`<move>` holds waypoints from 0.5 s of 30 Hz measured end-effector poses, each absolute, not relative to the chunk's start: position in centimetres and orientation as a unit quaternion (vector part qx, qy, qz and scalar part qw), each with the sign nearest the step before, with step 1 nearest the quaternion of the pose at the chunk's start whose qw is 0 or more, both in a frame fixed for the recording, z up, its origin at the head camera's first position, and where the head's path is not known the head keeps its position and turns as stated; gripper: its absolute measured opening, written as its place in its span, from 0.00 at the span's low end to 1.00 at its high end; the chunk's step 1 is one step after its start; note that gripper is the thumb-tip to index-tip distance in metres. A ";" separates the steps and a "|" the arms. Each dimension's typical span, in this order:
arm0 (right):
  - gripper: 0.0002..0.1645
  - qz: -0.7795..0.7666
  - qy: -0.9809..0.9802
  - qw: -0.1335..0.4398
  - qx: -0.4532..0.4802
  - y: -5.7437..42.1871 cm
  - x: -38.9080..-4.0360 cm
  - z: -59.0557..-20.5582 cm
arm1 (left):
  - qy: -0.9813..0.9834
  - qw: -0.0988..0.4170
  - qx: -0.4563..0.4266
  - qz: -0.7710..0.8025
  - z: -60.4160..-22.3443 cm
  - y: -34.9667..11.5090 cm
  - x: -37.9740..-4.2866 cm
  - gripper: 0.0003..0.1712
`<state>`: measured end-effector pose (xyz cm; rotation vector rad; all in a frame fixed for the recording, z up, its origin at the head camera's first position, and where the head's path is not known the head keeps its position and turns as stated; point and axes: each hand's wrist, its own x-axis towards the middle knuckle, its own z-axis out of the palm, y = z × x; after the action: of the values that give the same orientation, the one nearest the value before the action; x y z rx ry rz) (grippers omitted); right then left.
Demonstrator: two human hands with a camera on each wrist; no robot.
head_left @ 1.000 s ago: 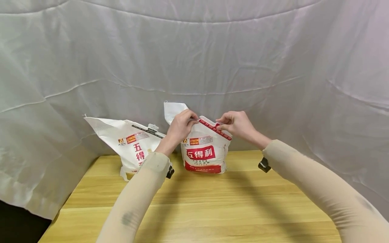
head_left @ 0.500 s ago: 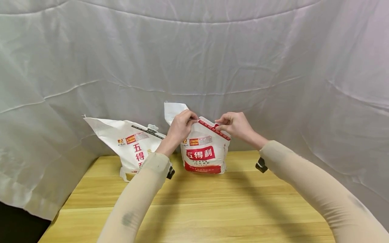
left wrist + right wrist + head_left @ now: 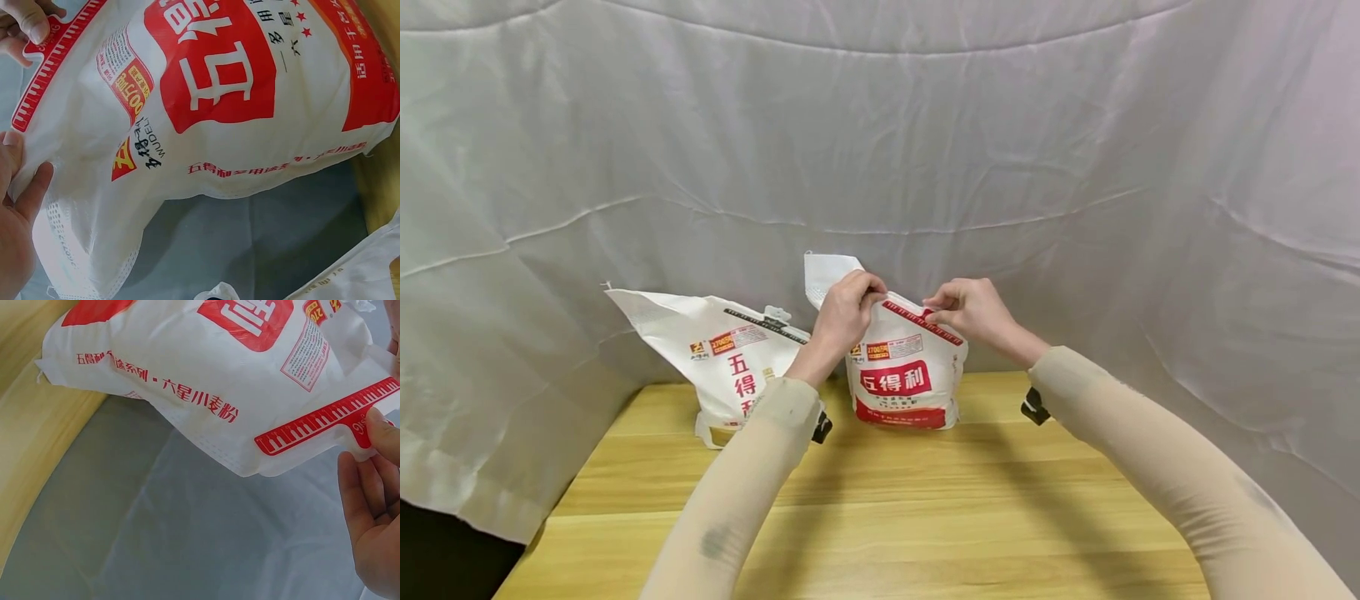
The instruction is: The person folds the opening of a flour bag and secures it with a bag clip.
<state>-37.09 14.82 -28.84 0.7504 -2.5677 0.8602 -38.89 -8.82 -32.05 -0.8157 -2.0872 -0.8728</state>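
A white flour bag [image 3: 942,379] with red print stands on the table, its top slanting down to the right. Along that top runs a red bag clip [image 3: 917,320] with a white piano-key pattern. My left hand [image 3: 847,312] pinches the bag's top edge beside the clip's upper left end, thumb in front. On the clip's middle tab, my right hand [image 3: 976,310] pinches between thumb and fingers, as the right wrist view shows on the clip [image 3: 312,422]. The bag's folded corner [image 3: 81,262] sticks out beyond my left hand.
To the left, a second white flour bag [image 3: 718,367] leans with a black piano-key clip [image 3: 765,324] on its top, partly behind my left arm. A grey cloth [image 3: 1075,208] hangs behind the wooden table [image 3: 970,517].
My right hand and the red clip have shifted slightly left along the bag's top. Less white shows above the clip. The left hand stays nearly in place.
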 end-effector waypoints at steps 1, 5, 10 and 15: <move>0.07 0.299 -0.902 0.166 0.264 14.8 -37.1 -28.9 | -0.810 0.360 -0.315 -0.338 -32.0 -8.8 -38.9 0.02; 0.07 0.292 -0.902 0.169 0.269 14.7 -37.2 -28.8 | -0.809 0.367 -0.315 -0.334 -31.9 -8.8 -38.9 0.02; 0.07 0.290 -0.907 0.157 0.262 14.6 -37.3 -28.9 | -0.808 0.364 -0.318 -0.337 -31.9 -8.8 -39.1 0.02; 0.10 0.290 -0.909 0.155 0.256 14.7 -37.3 -29.1 | -0.804 0.366 -0.316 -0.347 -32.1 -8.8 -39.1 0.01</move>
<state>-37.32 14.70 -29.11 0.7334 -2.6037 0.8317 -39.13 -8.81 -32.08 -0.8124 -2.0661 -0.8921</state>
